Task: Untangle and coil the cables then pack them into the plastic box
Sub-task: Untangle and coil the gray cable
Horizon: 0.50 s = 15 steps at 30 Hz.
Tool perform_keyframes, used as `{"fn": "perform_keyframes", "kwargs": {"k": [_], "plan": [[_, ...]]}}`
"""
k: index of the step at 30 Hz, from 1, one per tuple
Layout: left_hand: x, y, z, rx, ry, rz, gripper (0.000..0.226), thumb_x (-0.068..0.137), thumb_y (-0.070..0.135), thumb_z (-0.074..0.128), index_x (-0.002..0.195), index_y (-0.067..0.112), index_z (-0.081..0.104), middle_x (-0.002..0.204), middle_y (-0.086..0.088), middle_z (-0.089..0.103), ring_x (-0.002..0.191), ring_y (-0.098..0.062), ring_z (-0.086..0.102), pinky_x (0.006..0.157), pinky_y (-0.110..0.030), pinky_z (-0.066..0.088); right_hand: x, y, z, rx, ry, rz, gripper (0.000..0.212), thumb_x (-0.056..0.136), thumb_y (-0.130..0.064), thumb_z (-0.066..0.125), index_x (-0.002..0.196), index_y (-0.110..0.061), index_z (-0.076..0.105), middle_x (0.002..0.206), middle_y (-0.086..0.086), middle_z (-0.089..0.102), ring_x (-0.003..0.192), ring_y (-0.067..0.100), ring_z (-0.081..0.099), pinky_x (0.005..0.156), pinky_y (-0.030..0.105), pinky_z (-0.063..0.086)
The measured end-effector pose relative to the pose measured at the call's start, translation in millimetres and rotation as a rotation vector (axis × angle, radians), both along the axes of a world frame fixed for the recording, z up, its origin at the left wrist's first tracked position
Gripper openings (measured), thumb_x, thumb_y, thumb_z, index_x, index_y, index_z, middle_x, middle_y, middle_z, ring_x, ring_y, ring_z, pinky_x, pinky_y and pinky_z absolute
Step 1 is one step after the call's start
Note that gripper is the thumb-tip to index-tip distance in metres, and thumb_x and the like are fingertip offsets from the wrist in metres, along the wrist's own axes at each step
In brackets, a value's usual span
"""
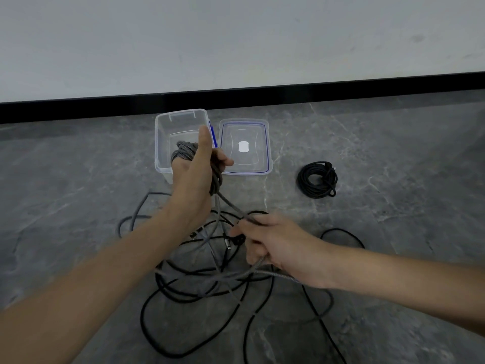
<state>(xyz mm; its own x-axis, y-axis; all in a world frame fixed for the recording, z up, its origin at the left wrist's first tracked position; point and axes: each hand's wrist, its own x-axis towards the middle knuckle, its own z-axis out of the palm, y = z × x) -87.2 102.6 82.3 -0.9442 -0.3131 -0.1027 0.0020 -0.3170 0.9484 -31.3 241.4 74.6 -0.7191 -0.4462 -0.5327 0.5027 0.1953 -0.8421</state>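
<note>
Biggest thing here is the pale wall [236, 35] across the top, with a black baseboard [315, 91] along its foot. Below that it's all grey marbled floor [393, 258], and everything sits straight on it.

In the middle of the floor, right in front of the person, there's a loose tangle of cables [223, 274], mostly black loops with some grey mixed in, spreading out under both forearms.

Further back near the baseboard is the clear plastic box [162, 143], open and upright. Its lid [231, 143] lies flat just to the right of it, blue trim round the edge.

The left hand [195, 174] is raised in front of the box, thumb sticking up, fingers curled round a grey braided coil [183, 151] that's wound around the hand. From this angle I can't tell if it's over the box or just nearer the camera.

The right hand [278, 243] is lower, fist closed on the same grey cable [231, 204], which runs from the left hand down into it, then out the bottom into the tangle.

Off to the right, well apart from the rest, a black coiled cable [305, 183] lies on the floor, neatly wound.

Smallest bits: a couple of plugs [227, 243] sit in the tangle between the two hands.
</note>
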Motion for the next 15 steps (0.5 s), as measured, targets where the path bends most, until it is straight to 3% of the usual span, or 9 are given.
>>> {"fn": "perform_keyframes", "kwargs": {"k": [3, 6, 9, 12, 15], "plan": [[1.4, 2.3, -2.8, -0.107, 0.021, -0.01, 0.049, 0.097, 0.039, 0.05, 0.056, 0.017, 0.066, 0.061, 0.001, 0.066, 0.062, -0.009, 0.064, 0.066, -0.019, 0.048, 1.7, -1.4, -0.5, 0.243, 0.316, 0.196, 0.04, 0.102, -0.027, 0.043, 0.105, 0.01, 0.057, 0.05, -0.007, 0.042, 0.047, 0.007, 0.04, 0.053, 0.023, 0.037], [7.3, 3.2, -7.1, -0.307, 0.105, -0.141, 0.038, 0.098, 0.031, 0.051, 0.078, 0.001, 0.063, 0.069, -0.004, 0.07, 0.066, -0.011, 0.069, 0.065, -0.016, 0.05, -3.6, 1.2, 8.8, 0.43, 0.585, 0.35, 0.042, 0.101, -0.031, 0.042, 0.095, 0.005, 0.062, 0.06, 0.011, 0.054, 0.052, 0.013, 0.045, 0.051, 0.028, 0.037], [12.1, -0.2, -15.0, -0.45, 0.138, -0.274, 0.039, 0.093, 0.03, 0.057, 0.087, -0.008, 0.059, 0.07, -0.006, 0.072, 0.067, -0.016, 0.07, 0.063, -0.016, 0.05, -11.7, 5.0, 23.3, 0.511, 0.714, 0.444, 0.043, 0.102, -0.032, 0.042, 0.082, -0.003, 0.066, 0.053, -0.005, 0.052, 0.046, 0.004, 0.047, 0.05, 0.017, 0.035], [13.3, -1.4, -18.3, -0.558, 0.13, -0.374, 0.045, 0.09, 0.035, 0.057, 0.086, -0.01, 0.06, 0.069, -0.003, 0.072, 0.064, -0.011, 0.068, 0.062, -0.016, 0.05, -19.4, 9.6, 34.0, 0.575, 0.81, 0.528, 0.044, 0.102, -0.028, 0.042, 0.074, -0.001, 0.064, 0.056, -0.019, 0.039, 0.049, 0.008, 0.049, 0.051, 0.015, 0.034], [14.6, 0.7, -14.2, -0.659, 0.157, -0.432, 0.044, 0.085, 0.045, 0.053, 0.07, 0.005, 0.061, 0.058, 0.009, 0.067, 0.057, -0.005, 0.062, 0.06, -0.016, 0.049, -27.6, 14.7, 41.1, 0.586, 0.883, 0.587, 0.044, 0.1, -0.024, 0.045, 0.068, 0.001, 0.062, 0.051, -0.007, 0.044, 0.046, 0.011, 0.048, 0.05, 0.018, 0.036]]}}
